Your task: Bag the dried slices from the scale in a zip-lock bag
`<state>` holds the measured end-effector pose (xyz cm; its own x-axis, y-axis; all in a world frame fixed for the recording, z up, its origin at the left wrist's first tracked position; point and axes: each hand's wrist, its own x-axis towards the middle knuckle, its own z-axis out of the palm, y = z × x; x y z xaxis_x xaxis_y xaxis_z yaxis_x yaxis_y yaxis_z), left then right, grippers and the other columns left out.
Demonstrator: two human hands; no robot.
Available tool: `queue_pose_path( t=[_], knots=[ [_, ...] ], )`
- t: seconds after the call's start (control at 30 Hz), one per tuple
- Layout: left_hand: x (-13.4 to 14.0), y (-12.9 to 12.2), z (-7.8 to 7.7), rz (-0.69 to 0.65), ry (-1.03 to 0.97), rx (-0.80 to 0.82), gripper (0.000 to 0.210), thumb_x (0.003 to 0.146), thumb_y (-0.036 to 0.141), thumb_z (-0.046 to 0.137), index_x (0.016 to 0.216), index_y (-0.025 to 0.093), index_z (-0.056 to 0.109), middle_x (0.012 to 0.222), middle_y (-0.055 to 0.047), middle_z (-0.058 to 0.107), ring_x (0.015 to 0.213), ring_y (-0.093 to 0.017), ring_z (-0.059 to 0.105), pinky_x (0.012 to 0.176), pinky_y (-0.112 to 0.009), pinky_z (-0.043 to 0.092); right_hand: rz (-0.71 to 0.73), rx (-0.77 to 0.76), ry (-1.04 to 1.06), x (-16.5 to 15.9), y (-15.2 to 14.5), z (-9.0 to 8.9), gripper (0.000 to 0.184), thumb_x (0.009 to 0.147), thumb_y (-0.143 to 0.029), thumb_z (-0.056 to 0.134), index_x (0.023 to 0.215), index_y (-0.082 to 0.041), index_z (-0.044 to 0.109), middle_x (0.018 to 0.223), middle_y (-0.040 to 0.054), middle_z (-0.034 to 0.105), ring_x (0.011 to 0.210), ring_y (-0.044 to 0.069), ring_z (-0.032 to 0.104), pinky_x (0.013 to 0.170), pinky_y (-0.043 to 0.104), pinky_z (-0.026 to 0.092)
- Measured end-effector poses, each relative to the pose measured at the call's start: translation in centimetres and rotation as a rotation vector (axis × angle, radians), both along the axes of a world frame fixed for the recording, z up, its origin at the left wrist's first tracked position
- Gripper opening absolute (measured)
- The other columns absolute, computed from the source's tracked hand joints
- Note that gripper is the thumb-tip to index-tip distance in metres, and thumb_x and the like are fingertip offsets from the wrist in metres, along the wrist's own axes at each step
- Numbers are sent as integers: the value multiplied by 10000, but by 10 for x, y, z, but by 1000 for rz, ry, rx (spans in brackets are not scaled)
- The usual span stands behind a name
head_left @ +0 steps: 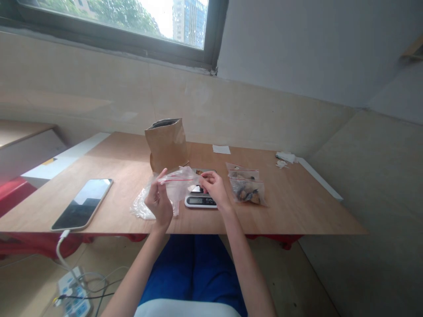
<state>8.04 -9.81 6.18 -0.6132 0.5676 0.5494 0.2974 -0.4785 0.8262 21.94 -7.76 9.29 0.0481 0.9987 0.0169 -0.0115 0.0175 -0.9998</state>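
While both hands hold a clear zip bag [178, 179] above the worktop [132, 167], left hand [159, 201] fingers pinch its left end, right hand [214, 188] fingers pinch the red-lined top edge. Scale [200, 200] sits under the right hand. Paper bag [168, 144] stands behind; filled bags [247, 188] lie right; phone [83, 203] lies left

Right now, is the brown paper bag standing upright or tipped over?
Upright: the brown paper bag stands on the table with its open top facing up.
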Motion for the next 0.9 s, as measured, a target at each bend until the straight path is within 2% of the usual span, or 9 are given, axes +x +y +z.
queue_pose_path(
  t=[0.07,0.17,0.23,0.3,0.4,0.47,0.53,0.67,0.9],
  knots=[
    [-3,3,-3,8,32,10,304,906,366,422,909,182,665,1048,-56,689,843,-152,628,743,-288,475,42,2,-36,5,0,-1,288,672,-392,673,815,-182,538,553,-58,526,447,73,413,451,214,341],
    [-6,10,-10,-22,68,-2,317,904,391,421,902,180,658,922,-46,694,845,-160,625,760,-290,465,133,56,-80,14,0,-4,314,716,-429,640,891,-182,559,689,-15,580,576,101,509,525,222,406],
    [-7,16,-14,-43,90,-14,326,900,408,421,891,179,652,870,-42,686,835,-163,623,769,-295,465,96,128,-139,22,1,-8,311,780,-444,568,949,-183,562,846,32,611,734,135,571,636,256,464],
    [-5,22,-15,-74,104,4,324,905,407,411,919,182,644,900,-49,684,891,-172,622,823,-313,458,-24,213,-270,33,3,-17,271,834,-402,487,974,-182,558,968,71,601,859,166,583,754,312,484],
    [3,29,-16,-107,77,23,325,918,389,379,982,184,623,1000,-68,676,1014,-183,600,902,-339,434,-157,329,-543,51,6,-33,209,831,-269,455,993,-189,561,1044,95,568,1001,206,553,911,391,444],
    [8,33,-21,-81,36,-5,330,923,389,364,984,182,613,1035,-79,668,1013,-182,600,889,-333,439,-142,378,-672,59,6,-44,248,812,-206,455,1036,-197,561,1092,99,558,1092,217,518,989,416,394],
    [11,36,-28,-25,-3,-53,346,923,402,353,973,175,610,1018,-82,667,931,-175,617,830,-315,455,-78,393,-737,63,4,-52,306,806,-178,458,1099,-198,549,1161,103,549,1161,218,488,1037,421,355],
    [12,40,-41,24,-57,-153,380,923,424,336,999,164,602,918,-63,671,689,-138,598,668,-279,458,2,362,-776,62,-2,-61,337,829,-184,453,1157,-172,532,1220,121,548,1177,223,489,1032,416,361],
    [10,36,-44,21,-37,-161,369,913,439,355,961,170,602,876,-60,672,630,-133,586,597,-266,444,-74,370,-753,57,-3,-61,260,843,-169,413,1007,-156,614,1028,114,633,1009,227,574,919,396,434]
  ],
)
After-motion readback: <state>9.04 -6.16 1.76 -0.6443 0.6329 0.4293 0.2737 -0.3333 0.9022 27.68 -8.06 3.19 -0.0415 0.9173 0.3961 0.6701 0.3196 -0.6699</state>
